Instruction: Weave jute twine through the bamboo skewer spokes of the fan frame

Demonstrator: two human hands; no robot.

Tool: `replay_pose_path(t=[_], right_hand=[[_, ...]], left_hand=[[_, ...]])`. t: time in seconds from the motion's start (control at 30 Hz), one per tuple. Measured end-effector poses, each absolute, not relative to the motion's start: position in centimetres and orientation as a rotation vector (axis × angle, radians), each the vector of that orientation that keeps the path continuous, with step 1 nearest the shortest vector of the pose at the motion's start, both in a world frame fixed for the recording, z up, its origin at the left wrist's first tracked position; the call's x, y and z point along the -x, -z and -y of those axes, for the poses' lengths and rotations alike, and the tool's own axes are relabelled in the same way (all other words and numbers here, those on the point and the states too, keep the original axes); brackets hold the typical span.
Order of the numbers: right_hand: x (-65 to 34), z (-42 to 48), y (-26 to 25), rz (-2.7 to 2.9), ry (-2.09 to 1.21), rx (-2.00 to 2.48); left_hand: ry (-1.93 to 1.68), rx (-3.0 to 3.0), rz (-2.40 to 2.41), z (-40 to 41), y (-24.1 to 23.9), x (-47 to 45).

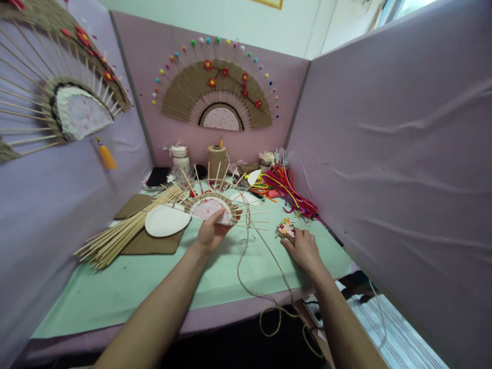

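Observation:
My left hand (212, 230) grips a small half-round fan (207, 209) by its lower right side, thumb on the pale, pink-spotted centre. Thin wooden sticks fan out from its rim, which twine is woven around. A loose strand of twine (246, 251) runs beside it, down over the table's front edge. To the right, my right hand (303, 248) rests low over the table, fingers closed on a small multicoloured patterned object (286, 229). Its exact kind is unclear, and my fingers cover part of it.
Left lie a bundle of sticks (126, 230), a white oval (167, 220) and brown cardboard (154, 245). At the back stand a twine spool (217, 161) and a white bottle (180, 158). Colourful fuzzy stems (292, 192) lie back right. A finished fan (180, 92) hangs on the partition.

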State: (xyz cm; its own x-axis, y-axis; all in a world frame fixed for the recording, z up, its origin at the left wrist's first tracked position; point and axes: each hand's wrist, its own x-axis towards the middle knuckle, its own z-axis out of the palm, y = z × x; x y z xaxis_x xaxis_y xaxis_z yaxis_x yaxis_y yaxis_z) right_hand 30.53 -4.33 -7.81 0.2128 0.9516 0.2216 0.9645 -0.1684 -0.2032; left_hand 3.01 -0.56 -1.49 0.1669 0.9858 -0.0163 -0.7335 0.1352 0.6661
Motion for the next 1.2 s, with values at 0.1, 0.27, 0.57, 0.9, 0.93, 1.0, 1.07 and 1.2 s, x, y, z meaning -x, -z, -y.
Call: replay_pose_path(t=[0.1, 0.27, 0.57, 0.9, 0.93, 1.0, 1.07, 1.2], right_hand=[[-30.0, 4.3, 7.6, 1.814, 0.102, 2.232], [-30.9, 4.0, 7.2, 1.832, -0.057, 2.12], [-31.2, 7.0, 4.0, 0.951, -0.834, 1.347], [-25.2, 10.1, 1.0, 0.977, -1.216, 0.944], [-24.7, 10.2, 1.1, 1.022, -1.216, 0.957], [-23.9, 10.2, 1.2, 1.089, -1.221, 0.988], [-23.2, 10.2, 1.2, 1.117, -1.217, 1.02], [-22.6, 10.2, 1.2, 1.157, -1.2, 1.085]], left_hand=[[-1.328, -0.588, -0.536, 0.6, 1.5, -3.1], [-1.309, -0.606, -0.558, 0.5, 1.6, -3.0], [-1.339, -0.662, -0.56, 0.7, 1.9, -3.3], [-1.662, -0.666, -0.608, 1.2, 2.5, -4.7], [-1.68, -0.665, -0.611, 1.3, 2.5, -4.8], [-1.703, -0.669, -0.617, 1.5, 2.5, -4.8], [-1.703, -0.677, -0.621, 1.6, 2.8, -4.7], [-1.59, -0.625, -0.63, 1.5, 3.7, -4.3]])
